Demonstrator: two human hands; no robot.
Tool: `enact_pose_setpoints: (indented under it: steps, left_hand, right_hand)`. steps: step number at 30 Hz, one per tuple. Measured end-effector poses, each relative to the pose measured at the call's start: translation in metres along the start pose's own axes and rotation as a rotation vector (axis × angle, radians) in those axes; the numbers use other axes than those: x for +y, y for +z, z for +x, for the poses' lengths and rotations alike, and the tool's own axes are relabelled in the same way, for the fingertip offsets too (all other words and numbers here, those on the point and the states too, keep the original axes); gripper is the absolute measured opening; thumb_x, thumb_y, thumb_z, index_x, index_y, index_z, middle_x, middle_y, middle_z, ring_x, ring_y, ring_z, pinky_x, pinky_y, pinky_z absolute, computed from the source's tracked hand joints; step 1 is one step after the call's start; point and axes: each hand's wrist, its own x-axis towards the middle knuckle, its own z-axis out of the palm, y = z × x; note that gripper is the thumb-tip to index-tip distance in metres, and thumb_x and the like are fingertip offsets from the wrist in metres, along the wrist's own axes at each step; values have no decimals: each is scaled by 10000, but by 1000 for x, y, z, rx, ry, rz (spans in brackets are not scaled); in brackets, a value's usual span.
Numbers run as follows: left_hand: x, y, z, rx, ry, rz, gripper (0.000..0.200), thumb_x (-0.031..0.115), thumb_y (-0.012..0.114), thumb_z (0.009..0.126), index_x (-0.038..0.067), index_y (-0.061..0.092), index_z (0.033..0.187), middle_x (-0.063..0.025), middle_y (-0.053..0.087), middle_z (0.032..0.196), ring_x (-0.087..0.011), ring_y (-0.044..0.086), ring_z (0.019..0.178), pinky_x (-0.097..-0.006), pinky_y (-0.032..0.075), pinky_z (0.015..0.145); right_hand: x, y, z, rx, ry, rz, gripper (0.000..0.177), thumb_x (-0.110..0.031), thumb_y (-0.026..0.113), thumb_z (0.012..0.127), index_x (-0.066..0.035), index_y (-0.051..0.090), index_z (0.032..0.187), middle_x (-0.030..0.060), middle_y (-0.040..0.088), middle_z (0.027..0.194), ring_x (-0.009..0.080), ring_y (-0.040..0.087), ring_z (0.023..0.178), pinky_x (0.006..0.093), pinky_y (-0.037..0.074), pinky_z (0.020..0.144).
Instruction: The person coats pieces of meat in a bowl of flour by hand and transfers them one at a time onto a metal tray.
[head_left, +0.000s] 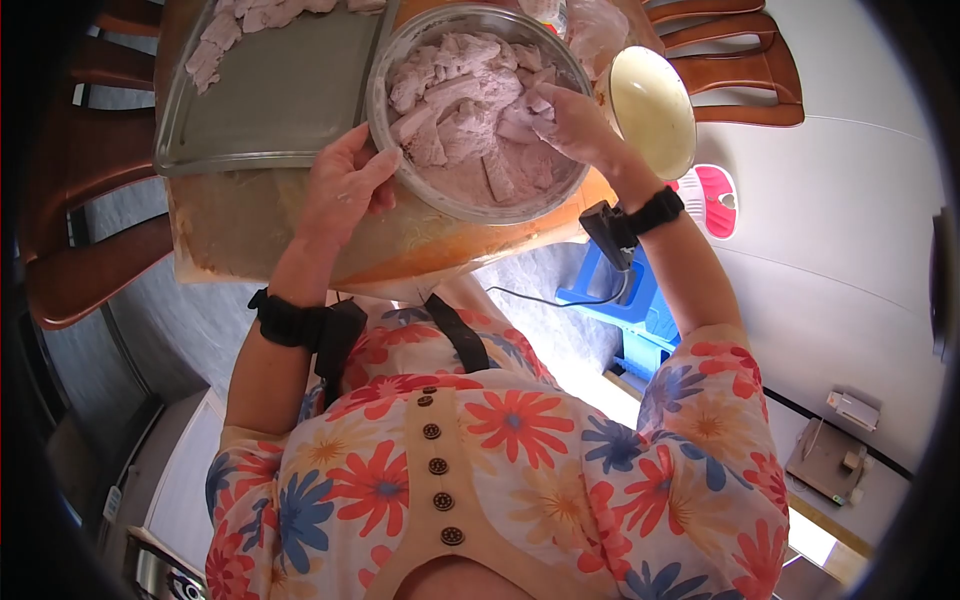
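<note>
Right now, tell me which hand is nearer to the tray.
Left. The left hand is at the left side of the round pan, by the near right corner of the tray; the right hand is farther right, over the pan.

Brown chairs (750, 114) flank the plastic-covered table (230, 225).

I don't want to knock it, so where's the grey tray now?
In the head view, the grey tray lies on the table at upper left, directly left of the round bowl, its near right corner by the left hand.
</note>
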Motion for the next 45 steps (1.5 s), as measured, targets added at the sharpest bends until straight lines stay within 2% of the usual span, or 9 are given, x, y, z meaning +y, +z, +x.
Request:
enact_pose_setpoints:
  steps: [5, 11, 13, 17, 19, 32, 35, 37, 45]
  left_hand:
    - [-2, -1, 0, -7, 5, -35, 262, 128, 593, 884, 35, 588, 1130, 24, 556, 640, -46, 502, 472, -190, 376, 412]
    - [0, -1, -1, 3, 11, 3, 266, 134, 601, 883, 30, 588, 1127, 24, 555, 643, -46, 502, 473, -191, 379, 410]
    - [0, -1, -1, -5, 16, -17, 254, 131, 600, 882, 29, 591, 1115, 24, 554, 642, -45, 500, 472, -190, 379, 412]
    - [2, 0, -1, 10, -22, -9, 233, 125, 597, 884, 31, 596, 1097, 23, 556, 637, -44, 498, 470, -189, 378, 411]
    - [2, 0, -2, -7, -1, -22, 212, 120, 590, 885, 31, 599, 1078, 22, 555, 633, -43, 498, 472, -190, 377, 413]
    - [4, -1, -1, -3, 7, -8, 200, 121, 582, 886, 37, 599, 1066, 23, 555, 632, -47, 501, 479, -194, 374, 417]
    - [4, -1, -3, -3, -19, 14, 203, 124, 583, 885, 36, 597, 1067, 24, 557, 636, -45, 499, 477, -193, 375, 418]
    - [3, -1, -2, 0, -7, 2, 211, 125, 584, 885, 33, 596, 1074, 24, 559, 641, -43, 500, 478, -193, 377, 420]
    - [5, 0, -2, 0, -2, 16, 198, 123, 585, 884, 32, 596, 1059, 23, 566, 648, -43, 503, 475, -191, 374, 415]
  right_hand:
    - [-22, 15, -8, -36, 109, -26, 184, -201, 612, 813, -26, 633, 864, 158, 628, 868, 348, 604, 790, 393, 479, 716]
    - [4, 36, -5, -180, -199, -169, 300, -344, 569, 859, -57, 654, 865, 167, 631, 803, 349, 611, 781, 414, 484, 712]
    - [-12, 15, -1, -43, 65, -116, 250, -296, 621, 824, -48, 648, 839, 163, 634, 816, 343, 616, 786, 401, 486, 709]
    - [-26, 5, -2, 25, 182, -52, 248, -271, 657, 788, -40, 617, 869, 166, 637, 830, 334, 619, 813, 397, 486, 713]
    - [-24, 23, -3, -82, -21, -93, 297, -272, 664, 781, -28, 570, 922, 172, 630, 821, 346, 613, 820, 413, 476, 713]
    - [-24, 31, 1, -343, 45, -178, 229, -197, 665, 774, -4, 569, 850, 194, 609, 837, 358, 608, 774, 416, 478, 667]
    - [1, 26, 2, -300, -230, -216, 216, -196, 660, 785, 0, 581, 827, 188, 612, 860, 328, 609, 712, 387, 491, 628]
    - [-12, 12, 2, 3, 23, 192, 223, -216, 636, 813, -5, 606, 879, 163, 619, 884, 301, 606, 689, 348, 497, 625]
    - [6, 13, 2, -144, 117, -104, 306, -308, 612, 833, -23, 617, 947, 186, 634, 937, 354, 618, 798, 403, 481, 721]
